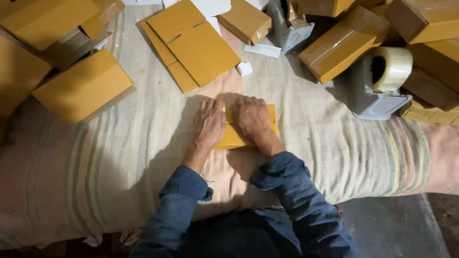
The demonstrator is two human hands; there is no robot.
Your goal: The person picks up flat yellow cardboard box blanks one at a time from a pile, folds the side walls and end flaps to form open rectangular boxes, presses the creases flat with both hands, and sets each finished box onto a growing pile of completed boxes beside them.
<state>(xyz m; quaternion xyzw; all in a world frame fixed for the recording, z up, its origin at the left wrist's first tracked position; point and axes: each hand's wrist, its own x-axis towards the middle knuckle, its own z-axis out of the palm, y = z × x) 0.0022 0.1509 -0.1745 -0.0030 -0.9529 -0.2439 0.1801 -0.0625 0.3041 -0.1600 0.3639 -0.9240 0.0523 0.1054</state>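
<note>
A small yellow-brown cardboard box (pixel 231 136) lies flat on the striped cloth (pixel 119 157) right in front of me. My left hand (pixel 209 123) presses palm-down on its left part, fingers together and pointing away. My right hand (pixel 252 117) presses palm-down on the middle and right part, covering much of the top. Both hands rest side by side, almost touching. Both sleeves are dark blue.
Flat folded cardboard blanks (pixel 193 45) lie beyond the hands. A closed box (pixel 82 86) sits at the left, more boxes at the far left and top. Taped boxes (pixel 342 44) pile up at the upper right beside a grey tape dispenser (pixel 377 91) with a clear roll.
</note>
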